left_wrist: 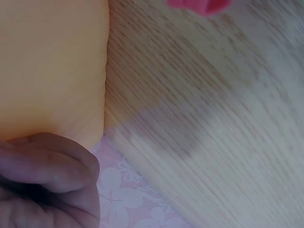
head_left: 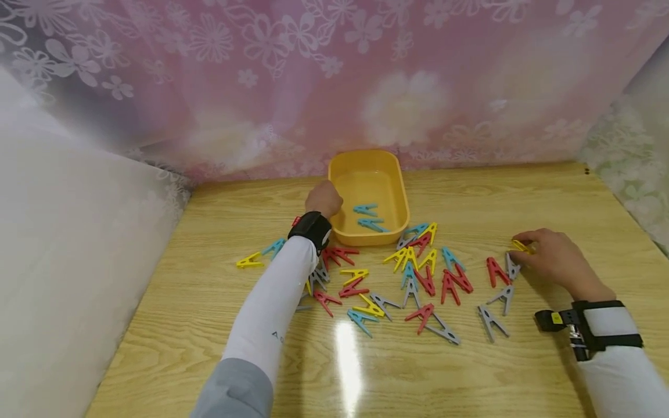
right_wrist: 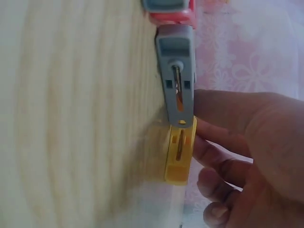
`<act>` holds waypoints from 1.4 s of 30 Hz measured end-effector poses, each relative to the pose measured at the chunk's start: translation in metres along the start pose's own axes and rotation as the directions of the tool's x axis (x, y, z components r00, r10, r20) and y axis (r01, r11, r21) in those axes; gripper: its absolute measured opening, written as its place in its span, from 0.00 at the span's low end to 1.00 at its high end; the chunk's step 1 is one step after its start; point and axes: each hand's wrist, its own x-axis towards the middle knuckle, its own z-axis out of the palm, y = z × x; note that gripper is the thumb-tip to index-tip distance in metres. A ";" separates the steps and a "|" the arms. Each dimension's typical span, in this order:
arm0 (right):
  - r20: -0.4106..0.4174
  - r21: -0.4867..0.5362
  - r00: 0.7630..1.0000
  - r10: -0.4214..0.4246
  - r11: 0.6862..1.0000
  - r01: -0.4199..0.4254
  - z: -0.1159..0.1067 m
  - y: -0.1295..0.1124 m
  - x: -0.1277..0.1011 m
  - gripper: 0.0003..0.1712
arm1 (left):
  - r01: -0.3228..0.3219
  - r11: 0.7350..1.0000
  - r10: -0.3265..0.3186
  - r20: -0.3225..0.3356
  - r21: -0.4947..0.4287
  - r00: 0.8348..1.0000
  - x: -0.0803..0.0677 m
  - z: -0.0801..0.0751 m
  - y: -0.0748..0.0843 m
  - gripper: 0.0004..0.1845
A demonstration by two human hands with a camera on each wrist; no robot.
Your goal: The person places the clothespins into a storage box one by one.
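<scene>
My left hand (head_left: 324, 199) grips the left rim of a yellow plastic basin (head_left: 403, 203), with its fingers curled at the basin wall (left_wrist: 52, 71) in the left wrist view. Two blue clothespins (head_left: 371, 224) lie inside the basin. Far to the right, my right hand (head_left: 556, 258) pinches a yellow clothespin (head_left: 522, 247) between thumb and fingers. Right beside that clothespin is a grey clothespin (right_wrist: 175, 52), which overlaps the yellow one in the right wrist view. A red clothespin (head_left: 497, 271) lies just left of the grey one.
Several red, yellow, blue and grey clothespins, among them a red one (head_left: 421, 316), are scattered over the wooden table (head_left: 193, 325) in front of the basin. A pink flowered curtain (head_left: 313, 87) hangs behind the table's back edge.
</scene>
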 end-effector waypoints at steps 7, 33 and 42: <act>-0.176 -0.028 0.979 -0.100 0.995 0.097 -0.003 -0.024 0.011 0.24 | 0.003 1.000 -0.003 -0.003 0.004 1.000 -0.001 -0.003 0.001 0.11; -0.132 -0.087 0.894 -0.428 0.904 0.420 0.033 -0.202 0.107 0.22 | 0.045 0.999 -0.045 -0.017 -0.006 0.999 0.001 0.001 -0.002 0.12; 0.012 -0.164 0.946 -0.325 0.932 0.322 0.043 -0.211 0.110 0.22 | 0.061 0.998 -0.061 -0.036 -0.001 0.998 -0.002 0.001 0.001 0.11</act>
